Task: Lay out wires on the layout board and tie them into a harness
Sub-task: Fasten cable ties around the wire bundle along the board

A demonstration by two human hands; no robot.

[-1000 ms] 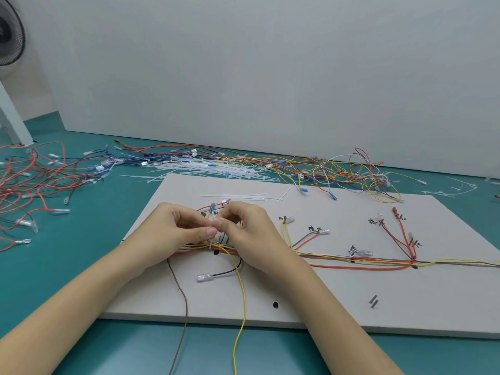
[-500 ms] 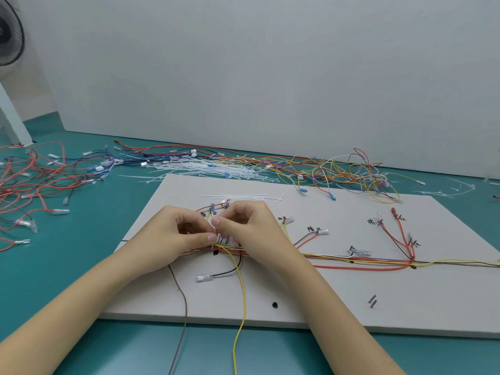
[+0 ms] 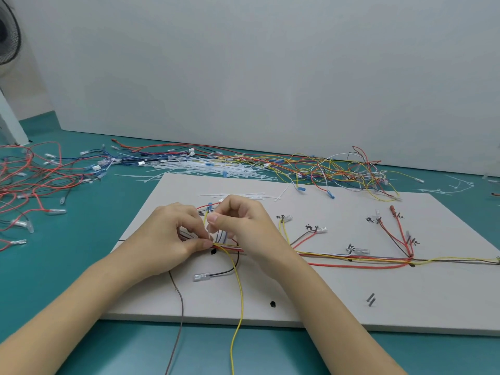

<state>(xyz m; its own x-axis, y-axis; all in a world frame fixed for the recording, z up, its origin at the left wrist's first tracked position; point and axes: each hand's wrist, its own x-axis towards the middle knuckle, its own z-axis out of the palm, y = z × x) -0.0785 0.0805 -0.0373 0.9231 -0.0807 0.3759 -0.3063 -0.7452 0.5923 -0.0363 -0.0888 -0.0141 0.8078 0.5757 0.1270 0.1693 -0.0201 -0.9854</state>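
Far left on the teal table (image 3: 81,266): a loose tangle of red and black wires with clear-sleeved terminals (image 3: 29,185). Further right along the back edge, a scatter of white plastic cable ties (image 3: 205,167), then a heap of yellow, red and white wires (image 3: 338,171). In front of these, flat on the table, a pale grey rectangular layout board (image 3: 324,299) with black handwritten marks and black dots. Left hand (image 3: 167,239) at the board's left part, fingers curled, thumb and forefinger pinching the bundled wire harness (image 3: 351,259) at its left end. Right hand (image 3: 243,226) just beside, touching the left one, fingers curled, thumb and forefinger pinched together above the bundle; too small to tell what lies between them. Below the hands, a brown wire (image 3: 178,307) and a yellow wire (image 3: 239,307) trailing off the board's near edge, and a black wire with a clear terminal (image 3: 213,274) lying on the board. Rightward from the hands, the harness running flat along the board to its right edge, with branches up to labelled spots: yellow, brown-and-red, then a red cluster near the right.
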